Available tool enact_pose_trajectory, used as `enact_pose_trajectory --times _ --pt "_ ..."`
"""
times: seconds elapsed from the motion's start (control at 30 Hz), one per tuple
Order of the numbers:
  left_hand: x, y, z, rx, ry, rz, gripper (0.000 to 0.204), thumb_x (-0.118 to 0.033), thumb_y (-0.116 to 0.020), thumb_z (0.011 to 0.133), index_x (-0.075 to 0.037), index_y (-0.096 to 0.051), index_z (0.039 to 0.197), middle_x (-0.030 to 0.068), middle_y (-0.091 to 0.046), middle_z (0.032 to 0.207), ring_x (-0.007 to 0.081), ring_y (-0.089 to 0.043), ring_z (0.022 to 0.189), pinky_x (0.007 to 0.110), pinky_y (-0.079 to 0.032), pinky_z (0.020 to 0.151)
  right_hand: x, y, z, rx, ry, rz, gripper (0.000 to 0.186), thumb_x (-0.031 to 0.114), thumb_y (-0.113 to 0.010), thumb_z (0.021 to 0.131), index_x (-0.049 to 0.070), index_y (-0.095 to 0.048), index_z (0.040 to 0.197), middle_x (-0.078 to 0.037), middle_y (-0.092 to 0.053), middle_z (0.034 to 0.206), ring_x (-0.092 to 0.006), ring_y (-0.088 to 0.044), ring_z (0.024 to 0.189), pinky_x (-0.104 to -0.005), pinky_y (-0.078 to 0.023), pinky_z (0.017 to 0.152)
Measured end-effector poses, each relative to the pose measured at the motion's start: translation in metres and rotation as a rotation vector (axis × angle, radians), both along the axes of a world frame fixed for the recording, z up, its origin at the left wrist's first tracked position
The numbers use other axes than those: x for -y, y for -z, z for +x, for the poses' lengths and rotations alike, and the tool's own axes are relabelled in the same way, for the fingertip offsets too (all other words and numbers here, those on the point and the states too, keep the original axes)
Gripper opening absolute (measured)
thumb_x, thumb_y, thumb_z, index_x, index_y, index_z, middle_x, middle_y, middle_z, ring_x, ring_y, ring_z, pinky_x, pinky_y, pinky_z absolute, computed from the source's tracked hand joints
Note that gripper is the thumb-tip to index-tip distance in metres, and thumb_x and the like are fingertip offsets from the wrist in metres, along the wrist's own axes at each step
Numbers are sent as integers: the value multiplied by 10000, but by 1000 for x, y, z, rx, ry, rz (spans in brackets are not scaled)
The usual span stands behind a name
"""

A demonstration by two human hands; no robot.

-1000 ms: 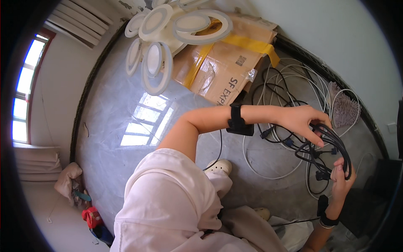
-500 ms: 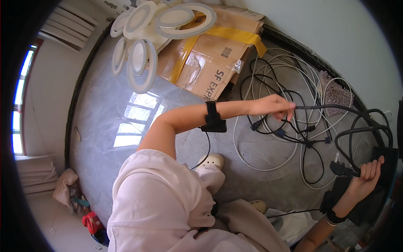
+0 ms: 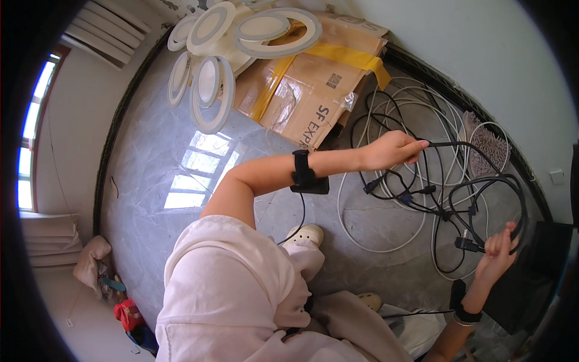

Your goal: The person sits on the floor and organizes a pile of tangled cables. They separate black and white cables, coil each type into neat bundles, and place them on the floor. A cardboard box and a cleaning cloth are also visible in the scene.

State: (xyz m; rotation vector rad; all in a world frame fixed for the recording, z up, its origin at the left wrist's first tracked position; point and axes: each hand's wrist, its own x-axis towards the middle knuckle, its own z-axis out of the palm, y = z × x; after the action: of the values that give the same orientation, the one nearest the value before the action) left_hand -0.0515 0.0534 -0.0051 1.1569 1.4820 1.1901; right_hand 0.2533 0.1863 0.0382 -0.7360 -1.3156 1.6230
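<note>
My left hand is closed and pinches a black power cable between thumb and fingertips. From there the cable runs right into loose loops hanging at my right hand. That hand is closed around the gathered loops, with a black plug sticking out just left of its fingers. Below and between my hands, more black cable with several dark connectors lies tangled on the floor. A black strap with a small dark device sits on my left forearm.
White cable lies in wide loops under the black one. Behind it are a taped cardboard box, a ceiling lamp with ring-shaped shades and a grey shaggy mop pad. A dark box-like object stands at the right. My shoe is below.
My right hand has moved left and slightly down, bringing the plug and loops closer to my left hand. The left hand has turned a little while keeping hold of the cable.
</note>
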Motion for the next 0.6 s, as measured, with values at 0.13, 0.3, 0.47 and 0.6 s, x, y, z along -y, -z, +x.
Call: enact_pose_trajectory --times 0.13,0.3,0.47,0.6 --pt "4 -13 41 258 42 29 511 -416 -346 963 -68 -443 602 -49 -324 485 55 -293 447 233 -260 419 14 8 -22 166 46 30 157 123 -467 929 0 -521 1011 71 -247 536 -14 -192 443 -193 -183 433" --pt "2 -12 89 -73 254 198 424 -358 -387 944 21 -496 789 175 -530 586 335 -539 541 416 -413 533 28 7 -39 214 -57 -192 200 180 -470 932 10 -524 1021 37 -392 601 -20 -234 452 -191 -195 431" --pt "16 -6 102 -327 487 71 387 -347 -400 939 35 -431 886 212 -534 594 397 -541 571 464 -428 536 56 24 -54 392 -212 -244 154 182 -564 878 91 -461 809 19 -456 658 -19 -317 461 -202 -214 415" --pt "35 -8 92 -481 603 108 385 -350 -425 922 11 -524 833 209 -550 594 387 -548 556 451 -441 516 79 53 -65 464 -212 -303 246 42 -594 810 144 -385 730 53 -406 629 -18 -332 486 -198 -231 422"
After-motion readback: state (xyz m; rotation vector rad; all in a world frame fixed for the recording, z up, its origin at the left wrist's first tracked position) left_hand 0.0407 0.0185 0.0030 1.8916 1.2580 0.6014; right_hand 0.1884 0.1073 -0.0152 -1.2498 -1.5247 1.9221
